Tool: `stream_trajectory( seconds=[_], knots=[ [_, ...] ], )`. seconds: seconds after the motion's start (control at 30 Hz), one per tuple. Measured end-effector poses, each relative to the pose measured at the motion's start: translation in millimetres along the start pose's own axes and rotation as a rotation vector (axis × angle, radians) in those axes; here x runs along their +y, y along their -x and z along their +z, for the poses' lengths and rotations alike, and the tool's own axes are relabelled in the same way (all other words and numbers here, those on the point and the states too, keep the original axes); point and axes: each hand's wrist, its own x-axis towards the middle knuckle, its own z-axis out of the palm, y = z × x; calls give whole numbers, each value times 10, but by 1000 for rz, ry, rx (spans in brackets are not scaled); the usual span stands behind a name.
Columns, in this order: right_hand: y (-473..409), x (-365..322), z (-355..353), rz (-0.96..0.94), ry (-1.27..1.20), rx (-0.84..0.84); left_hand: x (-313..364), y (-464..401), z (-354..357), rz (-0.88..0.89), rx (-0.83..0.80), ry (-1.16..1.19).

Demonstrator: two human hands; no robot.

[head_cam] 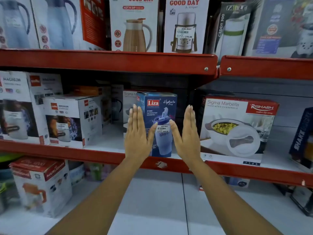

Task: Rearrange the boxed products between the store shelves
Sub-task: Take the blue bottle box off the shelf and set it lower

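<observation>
A blue Liza Hydrate Pro box [160,112] stands upright at the front of the middle shelf [101,154]. My left hand [138,133] is flat against or just beside its left side, fingers straight and pointing up. My right hand [186,133] mirrors it at the box's right side, thumb resting on the front face. Both palms face inward toward the box; whether they press on it I cannot tell. The box's base rests on the shelf.
A Sigma Marbella casserole box [237,129] sits right of the blue box, another Sigma box [129,100] behind it. Magnum flask boxes [67,121] stand to the left. Good Day boxes [135,24] fill the upper shelf; a red-topped box [40,184] sits on the lower shelf.
</observation>
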Motion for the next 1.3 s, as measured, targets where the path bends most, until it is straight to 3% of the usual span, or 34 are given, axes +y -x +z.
stream_trajectory(
  seconds=[0.2, 0.33, 0.73, 0.93, 1.3],
  knots=[
    [-255, 25, 159, 284, -396, -212, -25, -42, 29, -170, -176, 211],
    [-374, 51, 98, 321, -525, -316, -73, -142, 24, -179, -194, 339],
    [-1, -318, -252, 136, -697, -100, 222, -14, -512, -100, -62, 568],
    [220, -620, -520, 128, -736, -83, 371, 204, -922, -161, -82, 711],
    [1297, -640, -572, 320, -830, -167, 199, 1238, -1189, -306, -209, 719]
  ],
)
